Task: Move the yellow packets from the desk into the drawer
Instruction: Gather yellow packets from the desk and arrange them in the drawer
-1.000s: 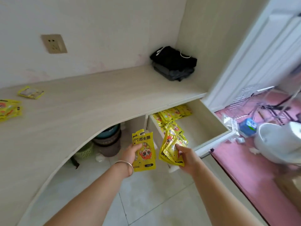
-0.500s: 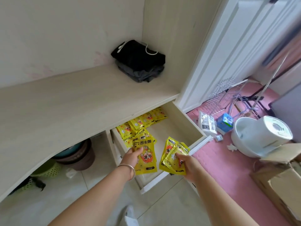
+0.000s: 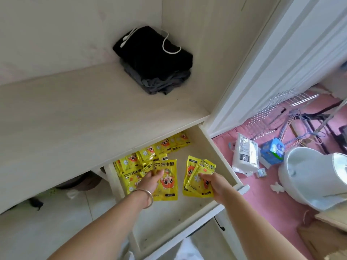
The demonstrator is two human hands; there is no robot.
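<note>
Reaching over the open drawer (image 3: 223, 162), both hands grip yellow packets. The left hand (image 3: 150, 182), with a metal bangle (image 3: 144, 194) on its wrist, pinches a packet (image 3: 167, 184) near its upper edge, thumb on the printed face, and other packets fan out behind it to the left. The right hand (image 3: 214, 183) is closed on a small bunch of packets (image 3: 195, 177) from their right side, thumb across the front; how many are in it cannot be told. Both lots hang above the drawer's pale floor, apart from each other. More packets (image 3: 161, 149) lie in a row along the drawer's back, partly under the desk (image 3: 75, 119). On the desk's far corner sits a folded pile of dark clothes (image 3: 155, 61) with a white cord on top. To the right, on the pink floor (image 3: 262, 199), are a white bag (image 3: 244, 156), a blue box (image 3: 272, 150) and a white appliance (image 3: 315, 177)
</note>
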